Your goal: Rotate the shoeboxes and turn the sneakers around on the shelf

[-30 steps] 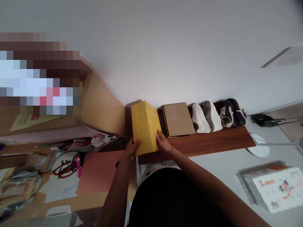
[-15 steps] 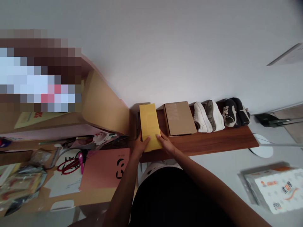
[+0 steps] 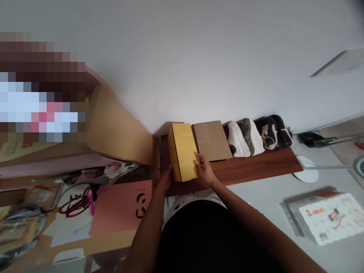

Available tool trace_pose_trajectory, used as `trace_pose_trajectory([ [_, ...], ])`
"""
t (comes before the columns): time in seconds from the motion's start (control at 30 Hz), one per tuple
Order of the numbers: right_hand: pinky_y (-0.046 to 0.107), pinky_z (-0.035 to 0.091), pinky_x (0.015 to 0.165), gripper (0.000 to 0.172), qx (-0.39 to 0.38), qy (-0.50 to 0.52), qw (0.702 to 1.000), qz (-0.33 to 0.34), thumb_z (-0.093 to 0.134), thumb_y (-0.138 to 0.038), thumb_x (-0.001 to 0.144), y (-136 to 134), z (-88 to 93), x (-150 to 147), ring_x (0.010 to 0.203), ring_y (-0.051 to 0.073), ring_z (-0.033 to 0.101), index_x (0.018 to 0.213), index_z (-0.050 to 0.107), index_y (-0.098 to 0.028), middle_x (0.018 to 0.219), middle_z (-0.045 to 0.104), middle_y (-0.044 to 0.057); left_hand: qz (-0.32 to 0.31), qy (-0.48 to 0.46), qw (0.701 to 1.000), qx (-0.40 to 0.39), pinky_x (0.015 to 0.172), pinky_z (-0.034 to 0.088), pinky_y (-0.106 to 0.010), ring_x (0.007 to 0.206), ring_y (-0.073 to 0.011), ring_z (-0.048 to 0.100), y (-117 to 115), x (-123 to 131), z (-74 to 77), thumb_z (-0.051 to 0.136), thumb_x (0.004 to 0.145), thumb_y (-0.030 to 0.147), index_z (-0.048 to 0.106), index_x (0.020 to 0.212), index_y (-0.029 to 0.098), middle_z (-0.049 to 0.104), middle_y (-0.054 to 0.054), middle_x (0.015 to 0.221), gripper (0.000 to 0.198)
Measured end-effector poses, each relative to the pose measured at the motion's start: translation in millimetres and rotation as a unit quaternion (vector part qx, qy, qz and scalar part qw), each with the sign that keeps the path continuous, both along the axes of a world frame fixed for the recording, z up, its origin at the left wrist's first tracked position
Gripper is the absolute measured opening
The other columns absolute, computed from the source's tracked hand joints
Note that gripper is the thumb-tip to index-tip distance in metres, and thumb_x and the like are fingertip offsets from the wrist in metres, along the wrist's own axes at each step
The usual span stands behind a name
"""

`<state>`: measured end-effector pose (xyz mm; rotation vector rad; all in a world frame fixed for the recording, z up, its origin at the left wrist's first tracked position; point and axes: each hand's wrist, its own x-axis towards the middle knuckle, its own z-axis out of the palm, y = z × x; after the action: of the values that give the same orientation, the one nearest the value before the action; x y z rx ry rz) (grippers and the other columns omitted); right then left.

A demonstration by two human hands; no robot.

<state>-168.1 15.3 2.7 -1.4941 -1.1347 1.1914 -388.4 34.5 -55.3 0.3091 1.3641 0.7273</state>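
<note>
Yellow box: yellow card box (image 3: 183, 151) upright on long edge or flat, can't tell which, on dark-wood shelf (image 3: 256, 166), at the L end, just beside kraft box (image 3: 212, 140).
R hand: R hand (image 3: 205, 170) at box's rt edge, fingers (image 3: 198, 159) against it, between box & kraft box; narrow, no full wrap visible.
L hand: L hand (image 3: 165, 179) at box's lower L corner, touching; fingers hidden behind box, grip can't be told.
Shelf row: box, kraft box, white sneakers (image 3: 237, 140), white-grey sneakers (image 3: 252, 137), dark sneakers (image 3: 273, 132) side by side.
Rest: salmon folder (image 3: 121, 208) on cluttered desk (image 3: 68, 248) to L; tissue pack (image 3: 328, 219) on floor to rt.
</note>
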Motion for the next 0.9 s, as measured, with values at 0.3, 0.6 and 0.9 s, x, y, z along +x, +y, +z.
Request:
trace_pose_trajectory([
  [0.3, 0.043, 0.046, 0.108, 0.059, -0.016, -0.020, 1.000, 0.001, 0.053, -0.063, 0.092, 1.0, -6.7, 17.1, 0.128, 0.027, 0.056, 0.134, 0.064, -0.024, 0.137, 0.062, 0.013, 0.069, 0.036, 0.991, 0.114, 0.095, 0.059, -0.037, 0.109, -0.0224, 0.071, -15.0, -21.4, 40.6, 0.073, 0.086, 0.042, 0.057, 0.140, 0.029, 0.073, -0.007, 0.121, 0.058],
  [0.6, 0.050, 0.043, 0.112, 0.055, -0.083, 0.093, 0.989, 0.083, 0.064, -0.064, 0.085, 27.5, 6.7, 16.2, 0.124, 0.030, 0.061, 0.122, 0.071, -0.024, 0.123, 0.073, 0.005, 0.109, 0.132, 0.971, 0.166, 0.102, 0.056, -0.037, 0.118, -0.0221, 0.067, -9.6, -14.0, 66.5, 0.075, 0.085, 0.033, 0.054, 0.145, 0.031, 0.071, -0.002, 0.128, 0.063],
  [0.9, 0.043, 0.043, 0.110, 0.036, -0.125, -0.014, 0.989, 0.078, 0.064, -0.044, 0.087, 39.3, -25.8, 5.0, 0.117, 0.027, 0.063, 0.115, 0.070, -0.021, 0.115, 0.075, 0.005, 0.110, 0.140, 0.970, 0.167, 0.104, 0.054, -0.039, 0.120, -0.0237, 0.066, 2.6, -14.8, 43.2, 0.077, 0.083, 0.029, 0.055, 0.144, 0.026, 0.071, -0.004, 0.129, 0.064],
])
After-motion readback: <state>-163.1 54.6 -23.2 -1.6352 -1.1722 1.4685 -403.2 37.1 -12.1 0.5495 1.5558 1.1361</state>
